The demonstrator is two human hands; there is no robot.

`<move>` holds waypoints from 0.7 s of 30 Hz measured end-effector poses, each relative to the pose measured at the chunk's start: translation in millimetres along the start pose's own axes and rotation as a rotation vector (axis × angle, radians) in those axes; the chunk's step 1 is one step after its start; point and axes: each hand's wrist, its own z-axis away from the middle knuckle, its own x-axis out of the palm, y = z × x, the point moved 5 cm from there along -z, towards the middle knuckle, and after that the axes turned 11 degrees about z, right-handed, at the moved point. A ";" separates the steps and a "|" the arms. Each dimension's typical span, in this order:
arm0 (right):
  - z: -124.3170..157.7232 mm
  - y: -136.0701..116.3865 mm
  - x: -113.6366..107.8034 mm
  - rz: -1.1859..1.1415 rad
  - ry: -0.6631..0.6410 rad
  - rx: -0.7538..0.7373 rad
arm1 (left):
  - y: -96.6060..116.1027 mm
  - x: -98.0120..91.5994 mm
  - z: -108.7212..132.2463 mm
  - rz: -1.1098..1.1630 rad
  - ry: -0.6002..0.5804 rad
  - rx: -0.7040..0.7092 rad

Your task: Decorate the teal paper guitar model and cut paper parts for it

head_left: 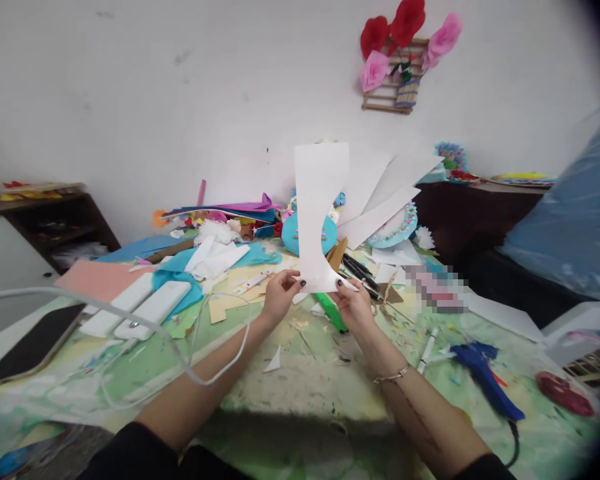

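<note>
A white piece of paper (pixel 313 213) with a curved cut along its right side stands upright in front of me. My left hand (pixel 280 297) pinches its lower left corner between thumb and fingers. At the lower right corner, my right hand (pixel 355 303) grips the same sheet. Behind the sheet, a blue round paper piece (pixel 290 233) shows partly on both sides. Below the right hand lies a green tool (pixel 331 312), perhaps a cutter, partly covered. Black pens (pixel 360 270) rest just beyond that hand.
A blue glue gun (pixel 487 380) and a white marker (pixel 427 350) lie on the right. White power banks (pixel 153 310), a phone (pixel 30 347) and a white cable (pixel 170 340) are on the left, the cable crossing before my left forearm. Paper scraps litter the green tablecloth (pixel 300 383).
</note>
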 end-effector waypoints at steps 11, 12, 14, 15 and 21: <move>-0.1 9.9 -0.1 -0.012 -0.066 0.006 | -20.3 0.9 7.0 0.070 -0.153 -0.114; -0.4 9.4 -0.6 -0.004 -0.065 0.006 | -19.2 2.3 8.1 0.099 -0.166 -0.128; -1.8 6.7 -2.4 0.021 -0.055 0.008 | -16.5 5.2 9.8 0.120 -0.198 -0.142; -2.6 4.9 -3.6 0.037 -0.049 0.010 | -15.9 6.4 10.5 0.126 -0.214 -0.152; -5.8 -4.4 -9.0 0.165 -0.008 -0.020 | -18.5 6.4 11.1 0.181 -0.229 -0.201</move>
